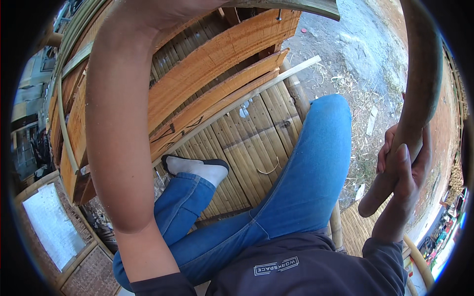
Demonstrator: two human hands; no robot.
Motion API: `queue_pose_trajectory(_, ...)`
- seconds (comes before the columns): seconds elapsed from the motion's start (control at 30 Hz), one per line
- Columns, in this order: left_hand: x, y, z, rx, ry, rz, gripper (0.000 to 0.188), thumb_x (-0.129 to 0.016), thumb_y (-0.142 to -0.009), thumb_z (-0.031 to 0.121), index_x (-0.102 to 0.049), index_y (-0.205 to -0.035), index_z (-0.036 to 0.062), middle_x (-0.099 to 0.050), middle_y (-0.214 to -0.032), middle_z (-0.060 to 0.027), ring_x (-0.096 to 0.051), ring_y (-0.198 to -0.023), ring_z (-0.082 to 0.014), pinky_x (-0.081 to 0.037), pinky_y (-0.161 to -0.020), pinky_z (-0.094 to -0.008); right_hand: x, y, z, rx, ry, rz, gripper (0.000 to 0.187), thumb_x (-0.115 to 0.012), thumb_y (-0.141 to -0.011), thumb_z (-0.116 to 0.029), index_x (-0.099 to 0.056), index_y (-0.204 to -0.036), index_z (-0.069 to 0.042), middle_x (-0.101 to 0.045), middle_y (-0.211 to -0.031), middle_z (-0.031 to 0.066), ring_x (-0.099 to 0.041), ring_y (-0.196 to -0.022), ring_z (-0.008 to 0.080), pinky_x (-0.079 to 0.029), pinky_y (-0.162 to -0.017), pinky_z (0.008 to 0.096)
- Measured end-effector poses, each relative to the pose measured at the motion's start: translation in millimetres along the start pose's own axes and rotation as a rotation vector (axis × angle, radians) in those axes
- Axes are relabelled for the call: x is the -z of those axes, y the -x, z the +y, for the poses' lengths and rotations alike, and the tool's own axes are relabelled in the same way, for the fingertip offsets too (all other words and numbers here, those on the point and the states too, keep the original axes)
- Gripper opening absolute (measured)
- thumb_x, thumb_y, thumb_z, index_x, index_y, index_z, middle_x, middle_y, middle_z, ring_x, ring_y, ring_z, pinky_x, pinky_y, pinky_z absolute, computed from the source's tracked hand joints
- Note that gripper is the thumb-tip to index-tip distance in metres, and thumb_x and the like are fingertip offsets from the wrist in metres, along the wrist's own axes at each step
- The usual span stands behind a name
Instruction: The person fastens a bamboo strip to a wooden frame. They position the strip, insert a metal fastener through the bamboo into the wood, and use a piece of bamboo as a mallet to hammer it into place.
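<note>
In my right hand (408, 181) is a thick, rounded brown wooden handle (420, 74), with my fingers and thumb wrapped round it near its blunt lower end. It runs up along the right side and out past the upper edge, so its far end is hidden. My left arm stretches forward to the upper edge, where my left hand (180, 7) is cut off and its fingers do not show. Just beside that hand, a pale bamboo strip (301, 6) reaches to the right; whether I hold it I cannot tell.
Orange-brown wooden planks (212, 64) lie before me, with a thin pale batten (247, 98) along them. I sit cross-legged on a slatted bamboo platform (247, 143). Shavings (360, 143) litter the ground at right. A white sheet (53, 224) lies at lower left.
</note>
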State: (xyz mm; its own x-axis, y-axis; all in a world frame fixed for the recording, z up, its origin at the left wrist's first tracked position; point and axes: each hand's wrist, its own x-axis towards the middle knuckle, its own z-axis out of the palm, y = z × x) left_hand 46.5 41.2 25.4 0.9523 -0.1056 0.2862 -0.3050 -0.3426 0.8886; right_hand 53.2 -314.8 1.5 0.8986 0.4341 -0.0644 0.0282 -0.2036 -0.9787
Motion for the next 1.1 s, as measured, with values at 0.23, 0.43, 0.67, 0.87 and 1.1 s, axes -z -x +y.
queue_pose_trajectory(0.23,0,3,17,0.040,-0.052,-0.050,0.019,-0.076,-0.091,0.022,-0.072,-0.081,0.0058,-0.069,-0.073,-0.0024,-0.061,-0.064,-0.0074,-0.052,-0.063,-0.0233,-2,-3,2,-0.019,0.001,0.000,0.078,-0.069,-0.093,-0.022,-0.026,-0.153,0.001,-0.058,-0.090,0.0124,-0.056,-0.064,0.0116,-0.045,-0.055,0.0235)
queue_pose_trajectory(0.43,-6,0,6,-0.017,-0.002,0.026,0.017,-0.076,-0.091,0.022,-0.072,-0.089,0.0058,-0.070,-0.077,-0.0027,-0.062,-0.068,-0.0091,-0.054,-0.067,-0.0254,-2,-2,3,-0.019,-0.001,0.006,0.075,-0.067,-0.092,-0.018,-0.027,-0.152,0.002,-0.058,-0.089,0.0124,-0.057,-0.064,0.0117,-0.046,-0.055,0.0242)
queue_pose_trajectory(0.67,8,1,19,0.041,0.130,0.106,0.016,-0.061,-0.098,0.012,-0.065,-0.111,0.0047,-0.068,-0.099,-0.0096,-0.064,-0.090,-0.0130,-0.057,-0.080,-0.0295,-3,-2,0,-0.011,-0.013,-0.056,0.078,-0.070,-0.090,-0.012,-0.025,-0.152,0.003,-0.063,-0.095,0.0137,-0.060,-0.068,0.0131,-0.050,-0.058,0.0260)
queue_pose_trajectory(0.87,-8,3,19,0.064,-0.018,0.429,0.016,-0.056,-0.097,0.004,-0.065,-0.110,0.0020,-0.065,-0.101,-0.0075,-0.062,-0.093,-0.0129,-0.056,-0.085,-0.0246,-4,-1,-9,-0.051,0.034,-0.084,0.078,-0.070,-0.090,-0.009,-0.026,-0.154,-0.002,-0.063,-0.097,0.0129,-0.061,-0.071,0.0132,-0.051,-0.062,0.0274)
queue_pose_trajectory(1.1,-2,4,18,0.039,-0.102,0.381,0.018,-0.055,-0.095,0.002,-0.066,-0.109,-0.0001,-0.065,-0.102,-0.0082,-0.063,-0.091,-0.0137,-0.056,-0.085,-0.0263,-6,8,-8,-0.068,0.055,-0.048,0.069,-0.073,-0.088,-0.008,-0.042,-0.150,-0.006,-0.062,-0.104,0.0098,-0.060,-0.075,0.0121,-0.051,-0.065,0.0266)
